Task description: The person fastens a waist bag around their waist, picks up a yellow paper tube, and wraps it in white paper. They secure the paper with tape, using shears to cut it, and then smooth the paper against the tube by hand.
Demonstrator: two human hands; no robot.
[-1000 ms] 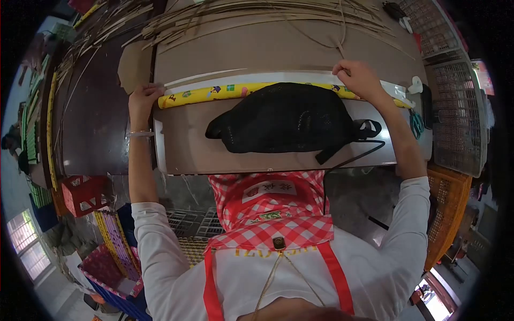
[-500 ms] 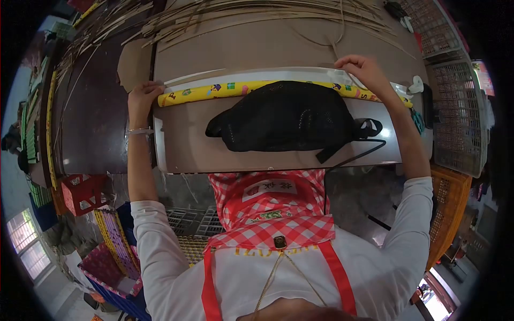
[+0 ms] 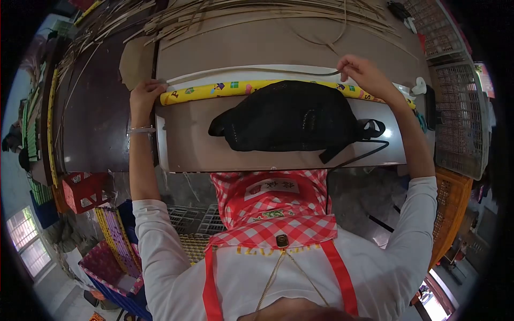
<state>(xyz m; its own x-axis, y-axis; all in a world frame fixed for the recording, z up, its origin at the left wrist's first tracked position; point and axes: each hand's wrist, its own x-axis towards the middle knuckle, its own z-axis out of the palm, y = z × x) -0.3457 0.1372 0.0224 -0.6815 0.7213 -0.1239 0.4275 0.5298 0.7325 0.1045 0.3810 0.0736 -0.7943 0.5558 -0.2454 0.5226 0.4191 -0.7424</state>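
A yellow printed sheet, rolled or folded over, lies across the table with its white side showing along the far edge. At its left end is my left hand, fingers closed on the corner; exactly what they pinch is partly hidden. Above the right part of the sheet, my right hand pinches the end of a thin, flat strip. This strip runs slightly bowed along the white side toward my left hand. A black cloth bag-like thing lies in front and covers part of the yellow sheet.
Many long thin strips lie across the back of the table. Brown paper or card is at the left. Plastic baskets stand at the right edge, with a white roll-like item nearby. A red crate is below left.
The strip's right part has come down onto the white side, with my right hand now pinching its end. My left hand stays at the sheet's left end. The view has shifted slightly.
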